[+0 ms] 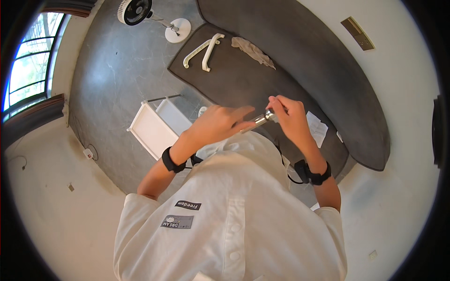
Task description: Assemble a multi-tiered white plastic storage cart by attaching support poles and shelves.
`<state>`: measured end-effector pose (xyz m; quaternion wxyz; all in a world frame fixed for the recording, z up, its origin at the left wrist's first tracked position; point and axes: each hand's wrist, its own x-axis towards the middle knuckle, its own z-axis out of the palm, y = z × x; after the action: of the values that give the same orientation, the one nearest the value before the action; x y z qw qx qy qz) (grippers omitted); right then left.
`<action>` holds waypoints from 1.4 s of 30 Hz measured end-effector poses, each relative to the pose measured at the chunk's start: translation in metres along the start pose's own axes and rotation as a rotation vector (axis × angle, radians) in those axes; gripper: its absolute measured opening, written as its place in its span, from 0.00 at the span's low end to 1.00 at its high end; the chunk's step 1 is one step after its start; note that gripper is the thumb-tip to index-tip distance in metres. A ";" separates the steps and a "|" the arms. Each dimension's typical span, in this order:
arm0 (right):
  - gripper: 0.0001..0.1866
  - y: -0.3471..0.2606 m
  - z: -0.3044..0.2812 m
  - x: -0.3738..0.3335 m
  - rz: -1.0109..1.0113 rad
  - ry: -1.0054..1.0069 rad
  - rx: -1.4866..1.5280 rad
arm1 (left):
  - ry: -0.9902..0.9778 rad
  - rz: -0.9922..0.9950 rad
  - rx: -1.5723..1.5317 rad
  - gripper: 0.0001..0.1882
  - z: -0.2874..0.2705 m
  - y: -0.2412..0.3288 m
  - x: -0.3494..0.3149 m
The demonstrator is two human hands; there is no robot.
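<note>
Your widest way through is at twelve; your own body shuts off six.
Taking the clock from between your hands, you have room at twelve over the sofa seat (234, 79), as far as the cloth (253, 51) lying by the backrest (328, 61), which walls you in from one to two. Two white bars (206, 52) stick up at eleven. The white rack (152, 129) blocks low passage at nine for your left hand (217, 124); ten leads over grey floor (108, 70) toward the fan (137, 10). The metal tube (258, 122) spans the gap toward your right hand (291, 118).
</note>
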<state>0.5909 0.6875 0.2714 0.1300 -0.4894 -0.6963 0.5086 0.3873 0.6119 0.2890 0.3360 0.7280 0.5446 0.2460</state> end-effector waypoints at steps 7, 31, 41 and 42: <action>0.19 0.137 0.013 0.022 0.190 0.080 -0.188 | 0.055 -0.093 -0.172 0.06 0.017 -0.033 0.005; 0.15 0.119 0.050 0.036 0.209 -0.322 0.344 | 0.302 -0.549 -0.686 0.16 0.075 -0.117 -0.004; 0.16 0.270 0.022 0.077 0.532 -0.274 -0.004 | 0.239 -1.128 -0.325 0.15 0.134 -0.205 -0.287; 0.16 0.277 0.017 0.084 0.526 -0.270 0.001 | 0.228 -1.204 -0.378 0.15 0.149 -0.199 -0.314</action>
<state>0.6907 0.7471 0.0057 -0.0996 -0.5809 -0.5565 0.5856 0.2801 0.3138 0.0436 0.4779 0.1922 0.8375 0.1821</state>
